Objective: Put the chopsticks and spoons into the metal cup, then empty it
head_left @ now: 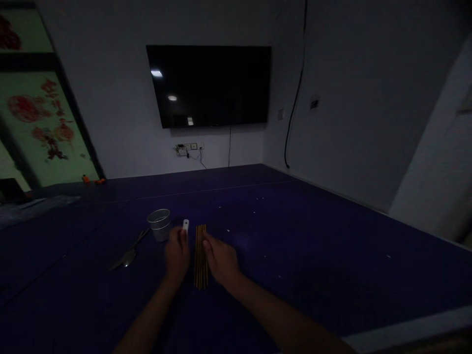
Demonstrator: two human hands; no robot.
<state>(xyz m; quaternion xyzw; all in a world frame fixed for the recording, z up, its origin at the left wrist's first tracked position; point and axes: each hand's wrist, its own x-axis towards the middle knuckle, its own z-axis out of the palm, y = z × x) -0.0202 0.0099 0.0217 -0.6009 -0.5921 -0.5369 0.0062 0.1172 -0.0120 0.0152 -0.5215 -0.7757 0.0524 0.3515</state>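
My left hand is closed around a slim white piece with a hole near its end. It looks like a utensil handle; the rest is hidden by my fingers. Just to its right, a bundle of thin yellow-brown chopsticks lies lengthwise on the dark blue surface. My right hand is closed at the upper right side of the bundle, thumb and forefinger against the chopsticks. Beyond my left hand stands a grey metal cup. Left of it lie metal spoons or forks, too dark to tell apart.
The wide blue surface carries small white specks. Clear plastic wrapping lies at the far left, with small orange items by the door. A television hangs on the back wall; a black cable runs down the right wall.
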